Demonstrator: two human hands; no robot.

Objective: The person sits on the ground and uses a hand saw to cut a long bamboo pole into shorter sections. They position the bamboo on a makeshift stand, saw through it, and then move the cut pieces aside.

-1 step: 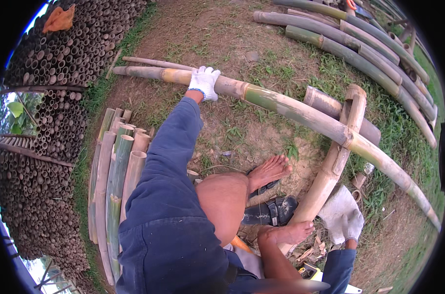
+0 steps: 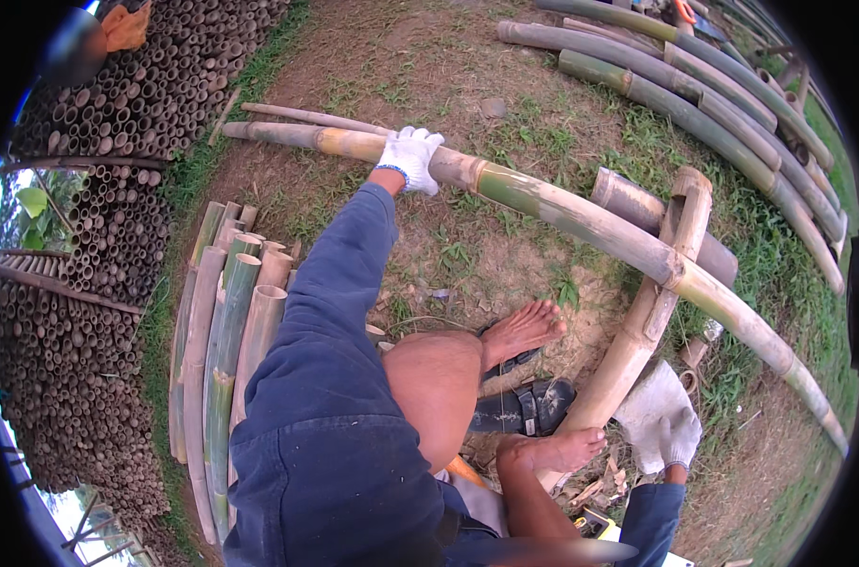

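Long green-and-tan bamboo pole across a pale slotted bamboo post

My white-gloved left hand is clamped over it; even palm pressure should steady it at the crossing. My fingers' undersides are hidden. Whether my white-gloved right hand grips the crumpled off-white cloth, I cannot tell.

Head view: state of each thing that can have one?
White-gloved left hand: closed on the long green-and-tan bamboo pole.
Pole: lying across the pale, notched bamboo post.
Post: notch near its top, bare foot on its lower part.
White-gloved right hand: at the greyish-white cloth, grip unclear.
Black strapped sandal: no foot in it.
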